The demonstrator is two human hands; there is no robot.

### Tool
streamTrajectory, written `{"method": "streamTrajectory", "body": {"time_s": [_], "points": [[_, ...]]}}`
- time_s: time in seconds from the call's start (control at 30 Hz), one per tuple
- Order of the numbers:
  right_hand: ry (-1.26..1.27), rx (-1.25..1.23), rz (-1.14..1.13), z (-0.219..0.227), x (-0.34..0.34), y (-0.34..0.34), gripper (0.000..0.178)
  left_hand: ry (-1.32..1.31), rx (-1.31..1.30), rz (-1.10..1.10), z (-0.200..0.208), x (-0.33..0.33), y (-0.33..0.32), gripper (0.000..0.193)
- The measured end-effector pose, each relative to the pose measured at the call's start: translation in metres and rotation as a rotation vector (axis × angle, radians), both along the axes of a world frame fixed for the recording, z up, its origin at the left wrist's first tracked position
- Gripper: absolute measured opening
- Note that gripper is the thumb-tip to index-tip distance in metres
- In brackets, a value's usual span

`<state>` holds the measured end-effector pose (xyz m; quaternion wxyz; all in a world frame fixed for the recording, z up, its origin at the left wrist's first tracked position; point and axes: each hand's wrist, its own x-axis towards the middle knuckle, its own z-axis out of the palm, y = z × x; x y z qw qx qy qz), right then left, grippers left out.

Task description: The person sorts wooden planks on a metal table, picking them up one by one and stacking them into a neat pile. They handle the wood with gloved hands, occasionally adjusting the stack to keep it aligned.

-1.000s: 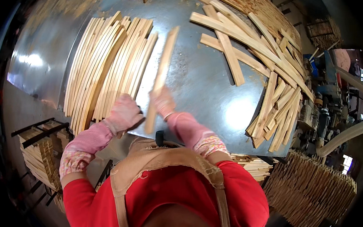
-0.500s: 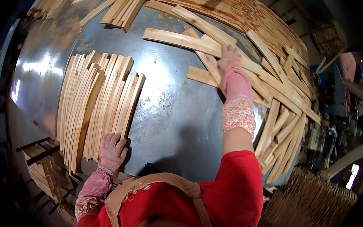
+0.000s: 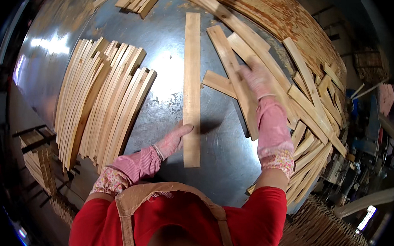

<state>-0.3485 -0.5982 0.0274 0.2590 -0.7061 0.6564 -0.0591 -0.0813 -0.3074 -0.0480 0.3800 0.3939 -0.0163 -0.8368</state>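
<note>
My left hand (image 3: 173, 141), in a pale pinkish glove, grips a long flat wooden slat (image 3: 191, 73) near its lower end, thumb on top. The slat points away from me over the metal table (image 3: 164, 179). My right hand (image 3: 256, 78), also gloved, is smeared by motion above the loose slats on the right. Its fingertips are at a slanting slat (image 3: 229, 62); whether they hold it I cannot tell. A shorter-looking slat (image 3: 218, 84) partly shows under that one. To the left, a row of slats (image 3: 101, 102) stands packed side by side.
More slats (image 3: 314, 156) lie in a jumbled heap along the right edge. A streaked plywood sheet (image 3: 286, 32) covers the far right of the table. Another small bundle (image 3: 142, 1) lies at the far edge. Stacked wood (image 3: 37, 164) stands on a rack at lower left.
My left hand has left the packed row and moved right, now holding a slat. That slat has come off the right-hand pile and swung to point away from me. My right hand stays over the pile.
</note>
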Motion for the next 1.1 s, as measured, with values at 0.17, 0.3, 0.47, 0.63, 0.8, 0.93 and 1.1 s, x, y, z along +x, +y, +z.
{"method": "streamTrajectory", "body": {"time_s": [0.17, 0.3, 0.47, 0.63, 0.8, 0.93, 1.1], "points": [[0.415, -0.030, -0.192, -0.074, -0.131, -0.063, 0.105, -0.257, -0.030, -0.058, 0.008, 0.034, 0.000, 0.052], [0.442, 0.095, -0.208, -0.032, -0.075, -0.031, 0.101, -0.419, -0.033, 0.010, 0.022, 0.050, 0.011, 0.052], [0.233, 0.141, -0.213, -0.017, -0.065, 0.076, 0.082, -0.303, -0.087, 0.056, 0.042, 0.062, 0.014, 0.069], [-0.031, 0.154, -0.321, -0.035, -0.071, 0.201, 0.087, -0.045, -0.115, 0.126, 0.052, 0.067, 0.037, 0.079], [-0.501, 0.179, -0.529, -0.060, -0.081, 0.281, 0.090, -0.055, -0.121, 0.116, 0.045, 0.078, 0.078, 0.081], [0.108, 0.155, -0.311, 0.010, 0.015, 0.295, 0.106, -0.239, -0.120, 0.114, 0.051, 0.076, 0.107, 0.073], [0.404, -0.064, -0.147, -0.030, 0.059, 0.319, 0.112, -0.323, -0.105, 0.116, 0.051, 0.064, 0.123, 0.070]]}}
